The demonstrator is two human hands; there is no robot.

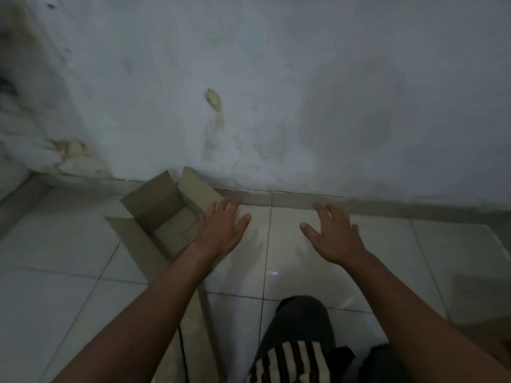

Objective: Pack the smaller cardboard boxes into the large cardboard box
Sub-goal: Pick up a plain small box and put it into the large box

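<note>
The large cardboard box (154,205) stands open on the tiled floor by the wall, its flaps spread outward. Smaller cardboard boxes (177,230) lie flat inside it at the bottom. My left hand (221,230) hovers over the box's right edge, fingers spread, holding nothing. My right hand (334,236) is held out above the floor to the right of the box, fingers apart and empty. The frame is dim and blurred.
A stained white wall (276,92) rises directly behind the box. My knee in dark trousers (301,319) and a striped cloth (290,360) are at the bottom. A cardboard corner (481,335) shows at the lower right. A thin dark cable (181,352) lies near the box's front flap.
</note>
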